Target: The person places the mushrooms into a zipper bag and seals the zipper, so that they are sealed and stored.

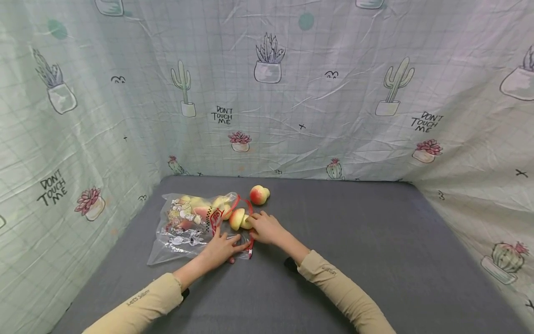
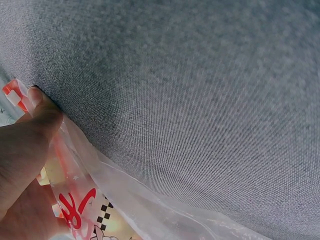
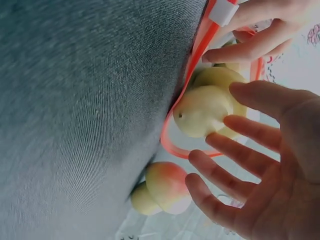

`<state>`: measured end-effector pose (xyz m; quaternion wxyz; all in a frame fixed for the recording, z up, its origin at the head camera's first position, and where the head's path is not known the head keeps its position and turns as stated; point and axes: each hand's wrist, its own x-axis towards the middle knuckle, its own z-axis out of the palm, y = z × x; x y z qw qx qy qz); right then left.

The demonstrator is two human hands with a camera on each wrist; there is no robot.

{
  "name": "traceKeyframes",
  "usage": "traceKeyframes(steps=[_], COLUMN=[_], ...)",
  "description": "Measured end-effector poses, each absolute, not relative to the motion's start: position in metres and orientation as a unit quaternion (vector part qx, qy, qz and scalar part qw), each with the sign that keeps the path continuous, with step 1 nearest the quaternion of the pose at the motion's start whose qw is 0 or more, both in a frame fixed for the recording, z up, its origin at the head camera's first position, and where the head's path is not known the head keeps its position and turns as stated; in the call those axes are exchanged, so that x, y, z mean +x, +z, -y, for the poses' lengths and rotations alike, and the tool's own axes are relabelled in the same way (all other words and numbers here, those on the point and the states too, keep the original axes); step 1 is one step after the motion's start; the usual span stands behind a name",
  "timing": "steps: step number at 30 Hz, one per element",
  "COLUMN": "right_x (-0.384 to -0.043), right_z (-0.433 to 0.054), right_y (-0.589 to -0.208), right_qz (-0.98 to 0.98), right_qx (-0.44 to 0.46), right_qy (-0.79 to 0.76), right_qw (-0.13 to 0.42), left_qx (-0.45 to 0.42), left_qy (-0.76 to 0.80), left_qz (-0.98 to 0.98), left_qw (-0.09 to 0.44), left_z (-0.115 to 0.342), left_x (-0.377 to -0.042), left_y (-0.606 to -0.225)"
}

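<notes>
Pinching the clear bag (image 1: 193,236), the left hand (image 1: 219,249) is at eight o'clock from the right hand (image 1: 266,227), whose loose fingers touch a mushroom-shaped thing (image 1: 236,219).

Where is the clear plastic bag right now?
In the head view, the plastic bag lies left of centre on the grey table, with the left grip at its near right corner and the right grip at its open right end.

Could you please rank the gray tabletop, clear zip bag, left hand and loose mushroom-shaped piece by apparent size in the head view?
1. Gray tabletop
2. Clear zip bag
3. Left hand
4. Loose mushroom-shaped piece
</notes>
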<state>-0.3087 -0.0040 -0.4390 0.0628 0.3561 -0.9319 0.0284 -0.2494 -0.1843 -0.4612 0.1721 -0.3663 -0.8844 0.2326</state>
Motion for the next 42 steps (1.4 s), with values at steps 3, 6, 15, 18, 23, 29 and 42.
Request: traceKeyframes(steps=[3,6,15,18,23,29,42], right_x=[-0.307,-0.305,-0.305,-0.306,-0.309,-0.313,-0.320], right_z=[0.001,-0.003,-0.007,-0.007,-0.009,-0.010,-0.006], right_y=[-0.439,-0.441,-0.447,-0.448,-0.451,-0.453,-0.447], right_qz=[0.929,0.926,0.920,0.921,0.915,0.907,0.897], right_qx=[0.366,0.375,0.389,0.387,0.400,0.417,0.440], right_qy=[0.023,0.026,0.030,0.030,0.035,0.031,-0.006], right_qw=[0.046,0.036,0.036,0.034,0.041,0.047,0.045], left_qx=[-0.364,-0.363,-0.363,-0.363,-0.361,-0.372,-0.380], left_qy=[0.228,0.227,0.237,0.233,0.248,0.271,0.279], left_qz=[0.888,0.889,0.885,0.887,0.882,0.864,0.853], left_qw=[0.162,0.160,0.168,0.167,0.170,0.205,0.226], left_z=[0.184,0.184,0.186,0.186,0.186,0.186,0.186], left_x=[-0.249,-0.248,-0.248,-0.249,-0.250,-0.252,-0.253], left_y=[-0.460,-0.459,-0.465,-0.467,-0.470,-0.469,-0.467])
